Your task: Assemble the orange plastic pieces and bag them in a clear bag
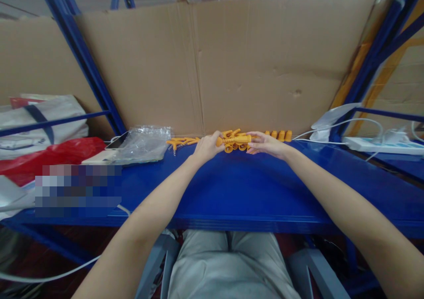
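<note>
left hand [208, 146]: closed on one end of a yellow plastic piece [244, 139]
right hand [270, 144]: fingers curved about its other end
piece: between both hands, above blue shelf [245, 188]
behind: upright cardboard panel [265, 60]

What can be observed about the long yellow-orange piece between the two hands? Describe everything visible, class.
The yellow-orange piece looks like smooth, moulded plastic. It is slender, with ring-like ridges along its body and a thicker section toward the right. It lies roughly level, crosswise to the person, near the back of the blue tabletop. The left hand grips its left end; the right hand has its fingers at the other end. Similar-coloured pieces crowd around it, so its full outline cannot be told.
</note>
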Motion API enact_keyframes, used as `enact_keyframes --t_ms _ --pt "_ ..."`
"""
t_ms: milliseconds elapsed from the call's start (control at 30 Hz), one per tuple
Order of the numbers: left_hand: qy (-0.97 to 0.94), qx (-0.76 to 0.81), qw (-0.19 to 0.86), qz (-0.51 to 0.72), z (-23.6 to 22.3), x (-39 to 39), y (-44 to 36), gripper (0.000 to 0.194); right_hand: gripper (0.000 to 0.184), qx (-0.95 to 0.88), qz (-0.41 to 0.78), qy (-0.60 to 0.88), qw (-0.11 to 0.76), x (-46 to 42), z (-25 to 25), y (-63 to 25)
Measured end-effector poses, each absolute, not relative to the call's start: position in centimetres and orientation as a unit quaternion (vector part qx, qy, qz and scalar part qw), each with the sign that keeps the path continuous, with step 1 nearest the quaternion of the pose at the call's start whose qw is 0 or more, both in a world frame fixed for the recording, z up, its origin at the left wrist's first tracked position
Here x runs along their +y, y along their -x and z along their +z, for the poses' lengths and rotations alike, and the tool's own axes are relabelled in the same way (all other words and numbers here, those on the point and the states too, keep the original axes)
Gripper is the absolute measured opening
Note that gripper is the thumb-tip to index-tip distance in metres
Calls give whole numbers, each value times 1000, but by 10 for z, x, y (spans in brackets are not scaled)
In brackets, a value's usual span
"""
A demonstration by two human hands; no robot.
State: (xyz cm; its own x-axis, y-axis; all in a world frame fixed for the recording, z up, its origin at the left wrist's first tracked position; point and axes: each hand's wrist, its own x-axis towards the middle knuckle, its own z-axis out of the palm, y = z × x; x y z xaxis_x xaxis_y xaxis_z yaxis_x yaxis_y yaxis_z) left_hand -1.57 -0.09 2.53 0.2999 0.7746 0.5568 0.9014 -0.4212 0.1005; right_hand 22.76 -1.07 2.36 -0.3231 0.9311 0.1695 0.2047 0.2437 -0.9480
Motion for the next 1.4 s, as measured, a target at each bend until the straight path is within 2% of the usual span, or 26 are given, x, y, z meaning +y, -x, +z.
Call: enact_keyframes --t_ms 167,500,567,667,800,967,1100,1400 --pt "803 -520 109 -272 25 1 18 32 16 -658 459 434 409 -11 23 -224" --pt "790 -531 113 -286 27 -6 14 33 45 -620 449 489 419 -16 25 -212" --pt "788 -535 107 -285 28 -6 14 33 44 -626 446 487 414 -15 24 -213" --pt "784 -543 112 -278 29 -7 14 33 34 -652 430 465 417 -11 21 -218" --pt "781 -552 110 -271 30 -8 14 33 46 -670 403 436 445 -6 17 -221" --pt "781 -551 110 -274 30 -9 13 34 27 -662 401 446 449 -7 17 -218" --pt "782 -549 111 -275 30 -10 13 35 20 -654 413 447 449 -11 20 -215" --pt "786 -541 129 -271 28 -9 11 34 39 -604 423 500 454 -18 25 -203"
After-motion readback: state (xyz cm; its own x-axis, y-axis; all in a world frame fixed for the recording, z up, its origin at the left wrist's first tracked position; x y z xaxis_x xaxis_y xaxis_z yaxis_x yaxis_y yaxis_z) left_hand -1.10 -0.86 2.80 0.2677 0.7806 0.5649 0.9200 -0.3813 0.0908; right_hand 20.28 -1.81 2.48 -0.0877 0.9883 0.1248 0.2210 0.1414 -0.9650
